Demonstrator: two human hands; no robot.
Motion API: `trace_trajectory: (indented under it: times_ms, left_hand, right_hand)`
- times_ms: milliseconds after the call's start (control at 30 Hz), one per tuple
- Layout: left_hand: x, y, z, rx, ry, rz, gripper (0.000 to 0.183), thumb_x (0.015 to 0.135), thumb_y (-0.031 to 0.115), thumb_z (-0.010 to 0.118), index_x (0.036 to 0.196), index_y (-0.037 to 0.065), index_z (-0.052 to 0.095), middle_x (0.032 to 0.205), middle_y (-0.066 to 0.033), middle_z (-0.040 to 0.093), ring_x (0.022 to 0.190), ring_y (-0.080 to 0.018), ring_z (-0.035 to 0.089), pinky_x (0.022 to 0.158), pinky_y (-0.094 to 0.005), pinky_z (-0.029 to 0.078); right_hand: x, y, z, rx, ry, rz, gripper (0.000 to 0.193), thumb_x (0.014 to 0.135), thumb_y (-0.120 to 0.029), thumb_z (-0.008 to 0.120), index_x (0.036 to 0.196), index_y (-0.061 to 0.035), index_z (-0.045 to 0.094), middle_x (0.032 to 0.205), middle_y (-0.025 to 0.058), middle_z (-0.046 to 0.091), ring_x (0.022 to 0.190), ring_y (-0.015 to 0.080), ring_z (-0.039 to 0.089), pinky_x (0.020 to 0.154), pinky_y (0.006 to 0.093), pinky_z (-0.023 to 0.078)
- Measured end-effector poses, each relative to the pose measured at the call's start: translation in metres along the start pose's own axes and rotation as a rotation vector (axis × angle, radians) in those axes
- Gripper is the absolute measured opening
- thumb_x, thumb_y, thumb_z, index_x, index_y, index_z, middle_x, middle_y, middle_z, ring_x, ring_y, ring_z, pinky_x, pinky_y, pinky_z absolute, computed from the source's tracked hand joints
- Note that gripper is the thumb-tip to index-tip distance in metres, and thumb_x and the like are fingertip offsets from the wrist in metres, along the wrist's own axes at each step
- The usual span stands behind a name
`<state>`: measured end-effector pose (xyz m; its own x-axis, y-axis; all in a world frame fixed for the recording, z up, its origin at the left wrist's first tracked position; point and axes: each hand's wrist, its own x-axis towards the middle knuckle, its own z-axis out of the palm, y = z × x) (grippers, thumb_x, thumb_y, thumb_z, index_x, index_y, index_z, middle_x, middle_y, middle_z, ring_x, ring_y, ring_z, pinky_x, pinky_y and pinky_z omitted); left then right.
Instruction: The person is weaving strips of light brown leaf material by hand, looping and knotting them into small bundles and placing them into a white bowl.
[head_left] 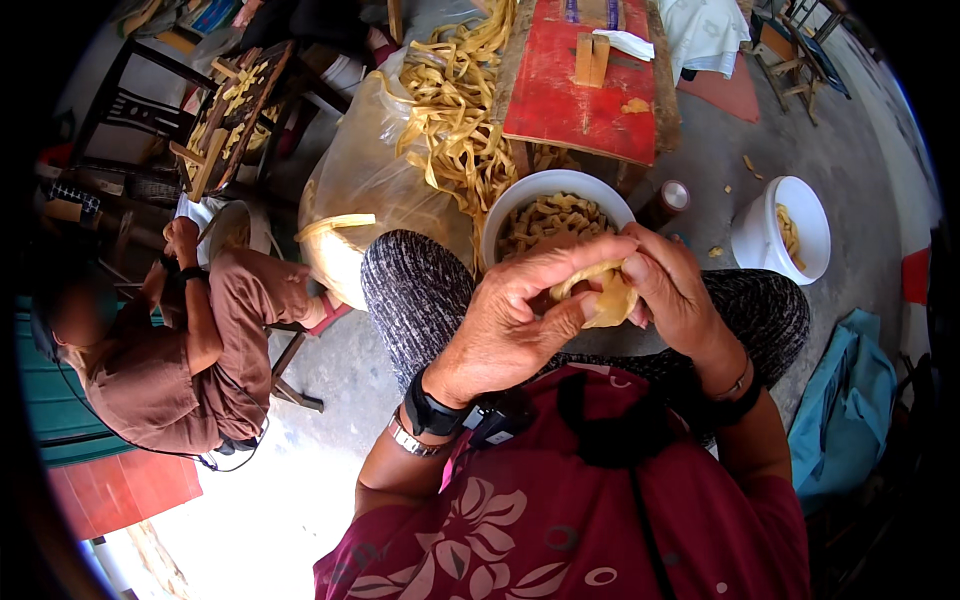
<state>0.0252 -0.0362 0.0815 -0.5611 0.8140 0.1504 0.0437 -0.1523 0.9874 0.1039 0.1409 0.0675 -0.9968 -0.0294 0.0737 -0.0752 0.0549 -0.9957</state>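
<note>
Above my lap, a pale yellow, translucent, bendy strip (612, 306) is looped between my two hands. My left hand (505, 325) pinches it from the left with thumb and fingers. From the other side, my right hand (680, 290) grips it, thumb bent over its upper edge. Parts of the strip are hidden behind the fingers. Just beyond the hands, between my knees, stands a white bowl (490, 245) holding many small folded yellow-brown pieces (560, 215).
Ahead, a low bench with a red top (570, 120) carries a wooden block (591, 62). Long yellow strips (450, 100) lie heaped on plastic sheeting (355, 165) to its left. A white bucket (815, 230) stands right. At left, a co-worker (150, 390) sits by another work table (235, 110).
</note>
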Motion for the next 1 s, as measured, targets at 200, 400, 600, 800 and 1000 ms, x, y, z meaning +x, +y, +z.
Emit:
trace_trajectory:
  times_ms: [200, 400, 600, 800, 1000]
  left_hand:
    - [0.006, -0.01, 0.008, 0.53, 0.005, 0.187, 0.052, 0.078, 0.013, 0.067, 0.126, 0.0, 0.051, 0.115, -0.0164, 0.057, 0.106, -0.0308, 0.053, 0.093, -0.0353, 0.041]
    - [0.005, -0.024, 0.018, 0.387, 0.065, -0.01, 0.046, 0.093, 0.03, 0.052, 0.126, -0.002, 0.05, 0.116, -0.0184, 0.057, 0.104, -0.0297, 0.056, 0.091, -0.0344, 0.043]
    - [0.005, -0.032, 0.026, 0.059, 0.068, -0.026, 0.048, 0.099, 0.037, 0.038, 0.122, -0.002, 0.054, 0.112, -0.0106, 0.061, 0.098, -0.0188, 0.058, 0.087, -0.0306, 0.047]
    - [0.008, -0.024, 0.018, -0.506, -0.066, -0.185, 0.052, 0.099, 0.04, 0.033, 0.117, -0.004, 0.055, 0.099, -0.0108, 0.059, 0.077, -0.0168, 0.057, 0.074, -0.0329, 0.052]
    - [0.009, -0.03, 0.016, -0.862, -0.013, -0.194, 0.052, 0.099, 0.038, 0.036, 0.111, -0.008, 0.056, 0.093, -0.0106, 0.056, 0.067, -0.0143, 0.05, 0.072, -0.0372, 0.053]
  right_hand:
    - [-0.011, 0.018, 0.01, 0.241, 0.051, 0.11, 0.033, 0.099, -0.027, 0.04, 0.112, 0.0011, 0.052, 0.065, -0.001, 0.049, 0.049, 0.0031, 0.041, 0.044, 0.0174, 0.033]
    - [-0.014, 0.024, 0.015, 0.168, 0.113, 0.116, 0.038, 0.098, -0.03, 0.044, 0.12, 0.0002, 0.045, 0.076, 0.0008, 0.053, 0.055, 0.003, 0.045, 0.049, 0.0176, 0.036]
    - [-0.02, 0.014, 0.018, 0.034, 0.282, -0.026, 0.047, 0.096, -0.04, 0.044, 0.124, -0.0027, 0.04, 0.081, 0.0009, 0.053, 0.063, 0.0046, 0.046, 0.056, 0.0197, 0.038]
    - [-0.032, 0.019, -0.003, -0.103, 0.336, -0.023, 0.049, 0.095, -0.045, 0.043, 0.112, 0.0, 0.05, 0.07, 0.0014, 0.053, 0.062, 0.0068, 0.049, 0.056, 0.0216, 0.04]
    - [-0.051, 0.026, -0.032, -0.263, 0.346, -0.018, 0.039, 0.093, -0.036, 0.051, 0.086, 0.0021, 0.058, 0.071, 0.0032, 0.054, 0.06, 0.0094, 0.049, 0.055, 0.0222, 0.039]
